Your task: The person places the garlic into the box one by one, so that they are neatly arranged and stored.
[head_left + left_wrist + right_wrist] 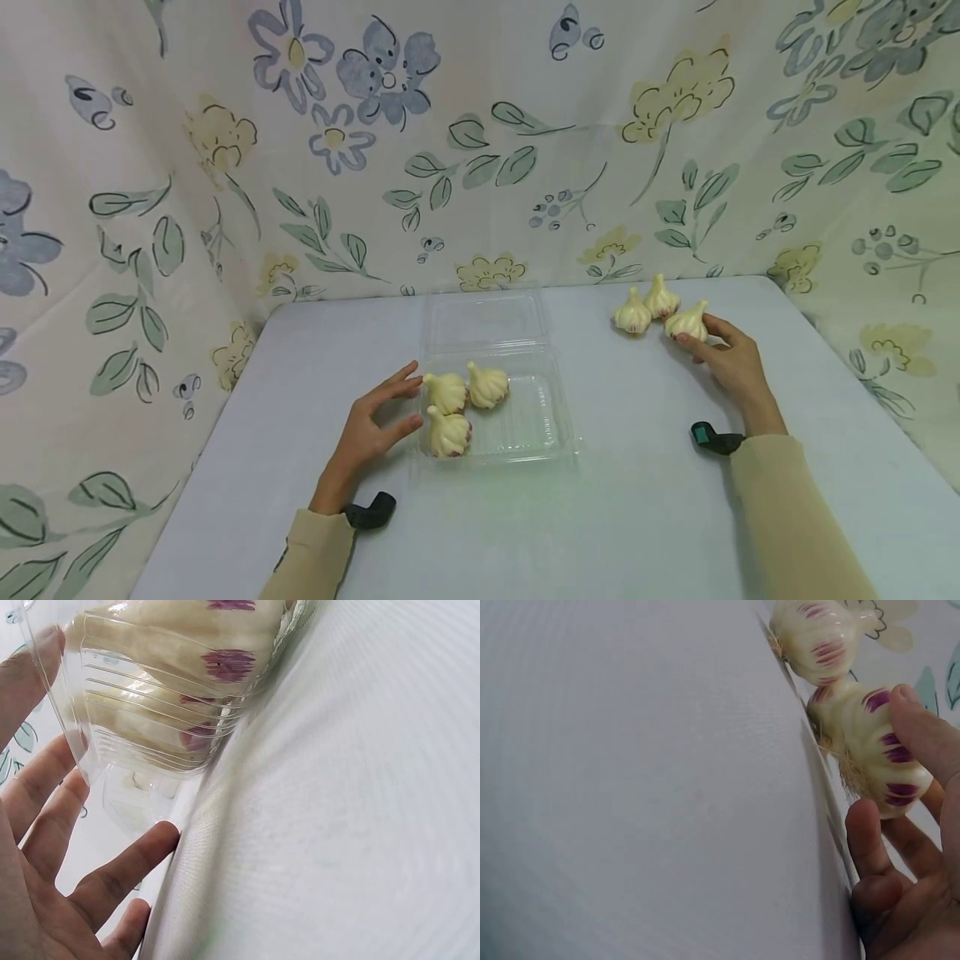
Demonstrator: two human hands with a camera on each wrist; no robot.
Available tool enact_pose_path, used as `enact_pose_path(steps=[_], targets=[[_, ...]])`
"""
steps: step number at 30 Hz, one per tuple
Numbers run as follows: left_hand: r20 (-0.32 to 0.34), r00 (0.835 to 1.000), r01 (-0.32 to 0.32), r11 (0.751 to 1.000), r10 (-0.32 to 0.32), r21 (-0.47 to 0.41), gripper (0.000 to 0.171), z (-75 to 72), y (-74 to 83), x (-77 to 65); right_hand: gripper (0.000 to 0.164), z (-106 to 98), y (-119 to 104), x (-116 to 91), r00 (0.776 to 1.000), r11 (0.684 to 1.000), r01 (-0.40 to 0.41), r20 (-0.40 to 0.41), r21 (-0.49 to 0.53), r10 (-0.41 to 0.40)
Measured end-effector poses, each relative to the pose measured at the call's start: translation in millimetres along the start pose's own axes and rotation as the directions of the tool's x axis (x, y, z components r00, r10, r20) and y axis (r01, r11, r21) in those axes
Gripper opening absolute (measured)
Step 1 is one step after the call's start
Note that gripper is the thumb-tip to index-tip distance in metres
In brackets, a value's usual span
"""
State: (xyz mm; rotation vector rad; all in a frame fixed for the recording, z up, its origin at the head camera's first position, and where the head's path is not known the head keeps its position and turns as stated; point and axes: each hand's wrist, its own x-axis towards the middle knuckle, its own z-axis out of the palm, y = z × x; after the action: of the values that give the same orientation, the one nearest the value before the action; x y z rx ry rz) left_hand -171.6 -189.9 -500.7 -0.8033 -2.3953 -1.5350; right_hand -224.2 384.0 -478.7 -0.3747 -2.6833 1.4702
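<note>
A clear plastic clamshell box [517,450] lies with its lid folded back, and three garlic bulbs [487,387] sit in its left part. My left hand [375,421] is at the box's left side, thumb and fingers spread. Up close in the left wrist view, the thumb and some fingertips meet the clear rim [67,742], with purple-streaked bulbs behind the ribbed wall. My right hand [731,362] grips another garlic bulb [687,323] between thumb and fingers. Two more bulbs [632,312] stand just beside it, as the right wrist view also shows.
The white table [630,517] ends at the back against a floral curtain [480,167], which also hangs along both sides. The transparent lid [487,321] lies flat behind the box. Small black devices [371,510] sit on both wrists.
</note>
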Motion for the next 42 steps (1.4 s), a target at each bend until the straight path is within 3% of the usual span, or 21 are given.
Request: enact_pose_path(steps=[17, 28, 33, 42], targets=[[-0.004, 1.000, -0.004, 1.000, 0.004, -0.006, 0.060, 0.5, 1.5, 0.1, 0.079, 24.3, -13.1, -28.2, 0.999, 0.996, 0.041, -0.024, 0.082, -0.039], [-0.022, 1.000, -0.010, 1.000, 0.010, 0.008, 0.058, 0.9, 3.7, 1.6, 0.071, 34.2, -14.7, -30.5, 0.993, 0.985, 0.113, -0.049, 0.128, -0.107], [-0.020, 1.000, -0.012, 1.000, 0.012, -0.004, 0.055, 1.8, 10.7, 2.9, 0.069, 35.3, -16.5, -32.2, 0.990, 0.984, 0.133, -0.066, 0.120, -0.126], [-0.015, 1.000, 0.015, 1.000, -0.015, 0.007, 0.059, 0.1, 3.2, 0.7, 0.070, 41.0, -29.6, -34.7, 0.985, 0.984, 0.165, -0.066, 0.065, -0.160]])
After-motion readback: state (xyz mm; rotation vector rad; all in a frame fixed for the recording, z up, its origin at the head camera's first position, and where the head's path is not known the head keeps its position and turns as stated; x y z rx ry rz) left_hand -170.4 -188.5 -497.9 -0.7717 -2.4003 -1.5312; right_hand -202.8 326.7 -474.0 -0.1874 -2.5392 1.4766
